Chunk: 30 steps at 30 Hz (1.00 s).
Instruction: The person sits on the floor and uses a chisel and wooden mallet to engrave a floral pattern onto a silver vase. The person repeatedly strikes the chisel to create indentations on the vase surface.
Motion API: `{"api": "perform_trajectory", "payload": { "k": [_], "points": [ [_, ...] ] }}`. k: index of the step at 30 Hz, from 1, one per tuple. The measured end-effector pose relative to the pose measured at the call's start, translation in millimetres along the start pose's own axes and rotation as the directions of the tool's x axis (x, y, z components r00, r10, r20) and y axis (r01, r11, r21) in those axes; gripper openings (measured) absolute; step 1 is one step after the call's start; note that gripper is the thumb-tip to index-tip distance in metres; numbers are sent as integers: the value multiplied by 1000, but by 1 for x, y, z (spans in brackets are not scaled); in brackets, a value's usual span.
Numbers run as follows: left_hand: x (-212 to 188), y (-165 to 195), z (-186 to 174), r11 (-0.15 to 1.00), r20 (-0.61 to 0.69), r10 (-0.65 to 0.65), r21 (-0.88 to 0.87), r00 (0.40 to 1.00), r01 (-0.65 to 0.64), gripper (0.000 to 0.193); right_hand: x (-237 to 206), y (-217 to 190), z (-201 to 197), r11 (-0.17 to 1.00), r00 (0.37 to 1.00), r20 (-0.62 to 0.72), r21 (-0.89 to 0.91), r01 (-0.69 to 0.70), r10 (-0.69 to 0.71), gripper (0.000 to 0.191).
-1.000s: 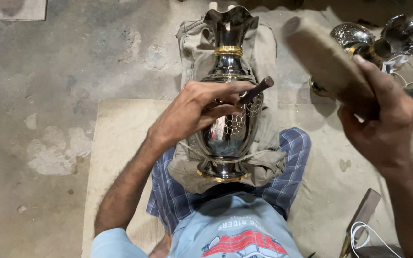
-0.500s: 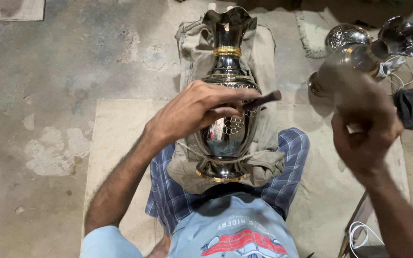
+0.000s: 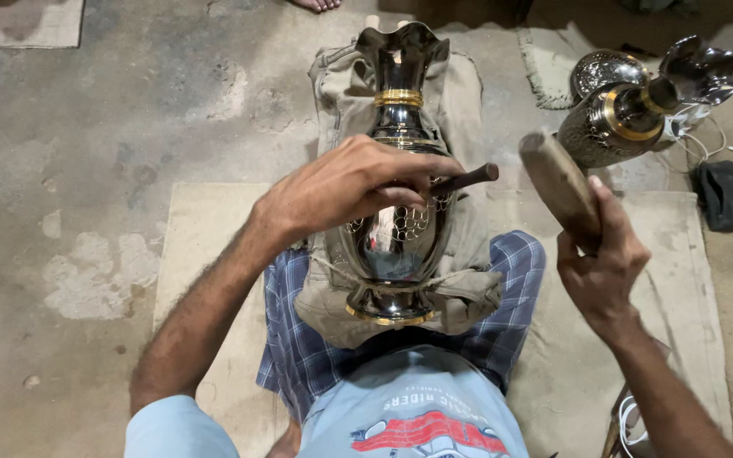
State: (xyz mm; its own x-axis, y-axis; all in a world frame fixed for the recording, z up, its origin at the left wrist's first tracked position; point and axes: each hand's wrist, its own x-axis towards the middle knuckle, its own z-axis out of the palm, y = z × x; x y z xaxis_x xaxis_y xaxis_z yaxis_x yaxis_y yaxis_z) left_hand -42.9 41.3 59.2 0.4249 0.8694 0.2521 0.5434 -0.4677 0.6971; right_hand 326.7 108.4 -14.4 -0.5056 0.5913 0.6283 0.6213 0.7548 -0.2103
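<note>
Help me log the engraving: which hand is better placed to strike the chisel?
Right: the right hand holds the wooden mallet raised beside the chisel, which the left hand steadies on the vase.

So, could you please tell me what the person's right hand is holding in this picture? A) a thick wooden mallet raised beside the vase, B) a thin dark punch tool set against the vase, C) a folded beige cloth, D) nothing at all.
A: the right hand grips a thick brown wooden mallet, raised clear of the shiny dark metal vase with gold bands; the left hand holds the thin dark punch tool.
</note>
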Motion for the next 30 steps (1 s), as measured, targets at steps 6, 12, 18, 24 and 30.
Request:
{"api": "perform_trajectory", "payload": {
  "k": [6,12,18,24,30],
  "points": [
    [0,-1,0,994,108,-70,90,992,60,49,-8,1,3,959,949,293,-283,-31,117,77],
    [1,1,-3,988,43,144,58,989,-146,50,-8,-6,4,930,988,-55,350,-115,143,55],
    [1,7,-8,939,95,251,217,963,-266,63,-10,0,0,989,981,-168,89,118,-102,36],
    [-1,14,-7,928,166,124,329,978,-173,60,-22,19,9,989,980,-139,-37,141,-145,35],
    [-2,21,-7,956,149,3,291,989,-47,58,-6,14,-4,975,979,-130,139,175,-157,44]
  ]
}}
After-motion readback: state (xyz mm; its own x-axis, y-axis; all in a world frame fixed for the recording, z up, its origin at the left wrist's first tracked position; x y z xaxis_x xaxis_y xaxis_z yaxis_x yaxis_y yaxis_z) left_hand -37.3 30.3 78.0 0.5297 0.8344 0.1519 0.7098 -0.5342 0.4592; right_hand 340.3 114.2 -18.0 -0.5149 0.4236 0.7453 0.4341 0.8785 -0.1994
